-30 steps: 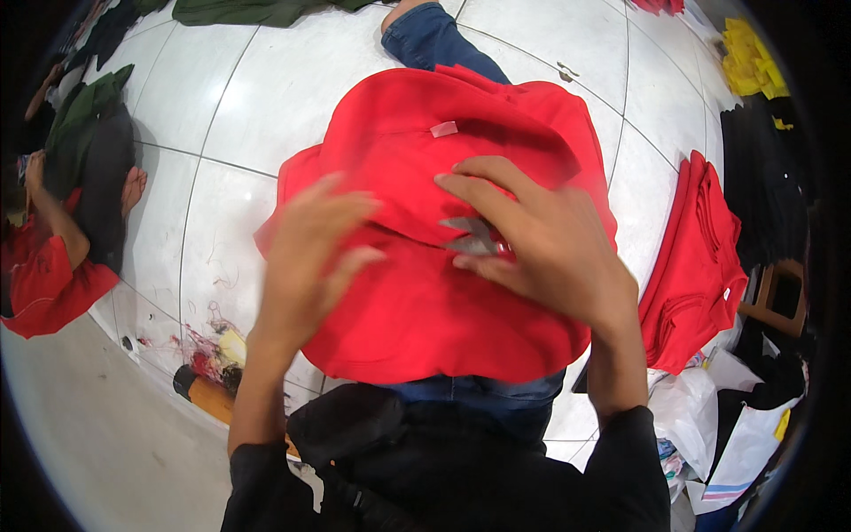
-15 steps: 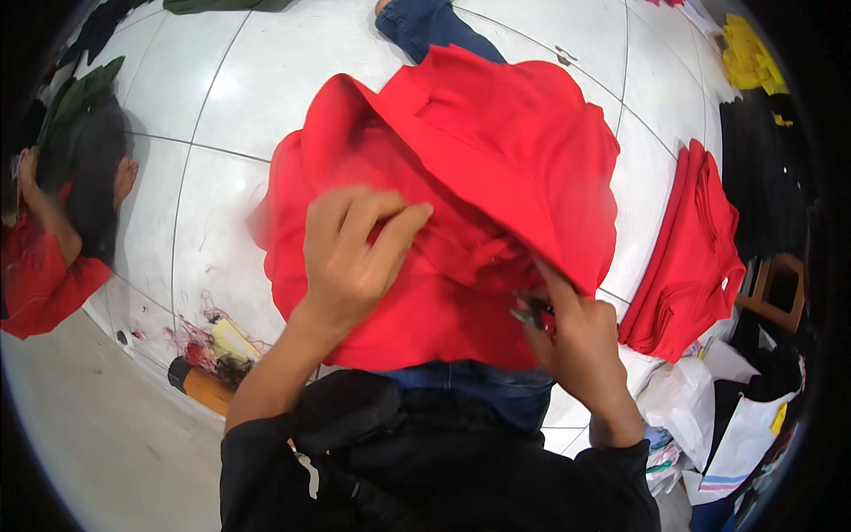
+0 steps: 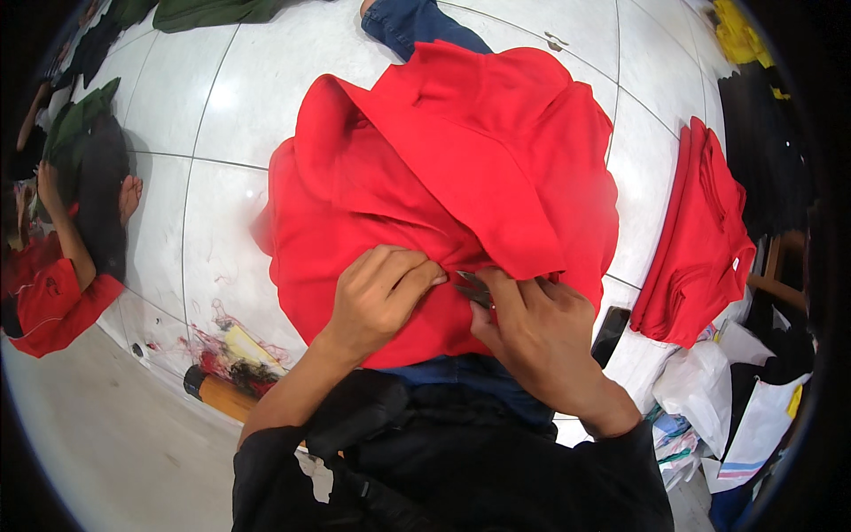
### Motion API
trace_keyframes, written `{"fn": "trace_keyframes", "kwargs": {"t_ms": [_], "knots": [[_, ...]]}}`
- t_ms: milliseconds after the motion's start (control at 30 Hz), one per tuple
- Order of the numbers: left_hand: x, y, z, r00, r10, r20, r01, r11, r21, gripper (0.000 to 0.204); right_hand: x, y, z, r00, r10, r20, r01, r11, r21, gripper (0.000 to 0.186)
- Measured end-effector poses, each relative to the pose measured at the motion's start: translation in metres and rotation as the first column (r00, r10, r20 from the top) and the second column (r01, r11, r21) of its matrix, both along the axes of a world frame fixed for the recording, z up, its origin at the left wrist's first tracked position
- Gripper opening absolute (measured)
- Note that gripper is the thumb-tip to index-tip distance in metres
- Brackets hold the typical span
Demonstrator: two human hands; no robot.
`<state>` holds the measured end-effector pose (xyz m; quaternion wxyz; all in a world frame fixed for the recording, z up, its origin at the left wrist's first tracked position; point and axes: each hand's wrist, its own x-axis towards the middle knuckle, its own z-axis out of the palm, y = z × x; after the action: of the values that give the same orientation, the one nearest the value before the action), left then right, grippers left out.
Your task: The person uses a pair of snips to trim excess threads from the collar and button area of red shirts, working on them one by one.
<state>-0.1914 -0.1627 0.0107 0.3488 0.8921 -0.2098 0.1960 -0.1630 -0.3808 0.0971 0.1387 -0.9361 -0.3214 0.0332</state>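
Note:
A red fabric garment (image 3: 496, 160) lies bunched over my lap, its folded flap crossing diagonally. My left hand (image 3: 381, 297) pinches the garment near its lower middle, fingertips beside the blades. My right hand (image 3: 541, 341) grips small metal thread snips (image 3: 470, 284), the blades pointing left at the fabric just right of my left fingertips. Part of the snips is hidden by my fingers.
White floor tiles surround me. Folded red garments (image 3: 691, 230), a dark phone (image 3: 610, 337), black fabric (image 3: 762, 151) and white plastic bags (image 3: 691, 390) sit right. A person in red (image 3: 62, 301) sits left; threads (image 3: 248, 350) lie near an orange-brown cylinder (image 3: 222, 395).
The red garment's flap has been turned over diagonally. Both hands have moved down toward the garment's lower middle, and my left fingers have closed on the fabric beside the snips.

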Motion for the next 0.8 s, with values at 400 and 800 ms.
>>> {"fn": "trace_keyframes", "kwargs": {"t_ms": [400,800], "knots": [[-0.023,0.012,-0.017,0.989,0.029,-0.145,-0.065,0.967,-0.248,0.021,0.011,0.011,-0.017,1.000,0.013,-0.015,-0.013,0.999,-0.032,0.023],[-0.005,-0.005,-0.001,0.996,0.081,0.036,-0.087,0.976,0.201,0.044,0.009,0.002,0.001,0.996,-0.082,-0.028,0.083,0.995,0.045,0.038]]}}
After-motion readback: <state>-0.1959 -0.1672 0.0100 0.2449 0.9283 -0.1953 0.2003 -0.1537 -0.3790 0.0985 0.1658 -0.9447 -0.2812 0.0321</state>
